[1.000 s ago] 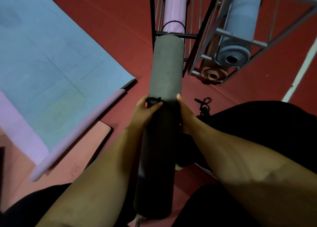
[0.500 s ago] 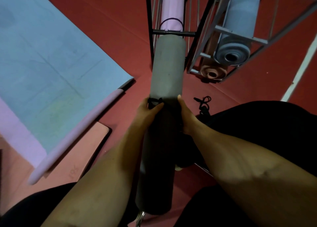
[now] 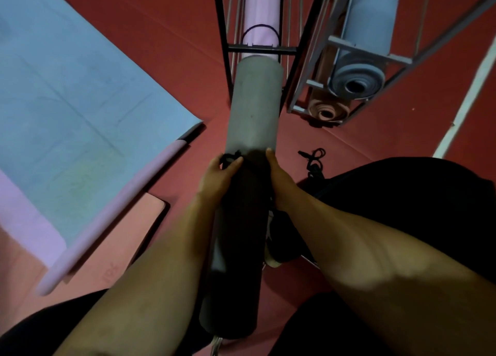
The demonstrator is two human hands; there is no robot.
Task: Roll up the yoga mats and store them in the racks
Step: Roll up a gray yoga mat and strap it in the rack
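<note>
A rolled grey yoga mat [image 3: 253, 108] points away from me, its far end just in front of the black rack [image 3: 261, 50]. My left hand [image 3: 218, 175] grips the roll's left side, thumb over a black strap [image 3: 231, 157] tied round it. My right hand [image 3: 279, 178] grips the right side at the same height. A rolled pink mat [image 3: 261, 20] lies inside the black rack. A grey rack [image 3: 370, 57] to the right holds a rolled blue mat [image 3: 357, 81] above a rolled salmon mat [image 3: 327, 111].
A blue mat [image 3: 72, 92] lies flat on the red floor at left, over a pink mat [image 3: 112, 208] with a rolled edge and a salmon mat [image 3: 128, 234]. A loose black strap [image 3: 314, 158] lies on the floor at right. A white line [image 3: 467, 97] crosses the floor.
The grey roll has moved a little forward toward the black rack, both hands keeping their grip at the strap.
</note>
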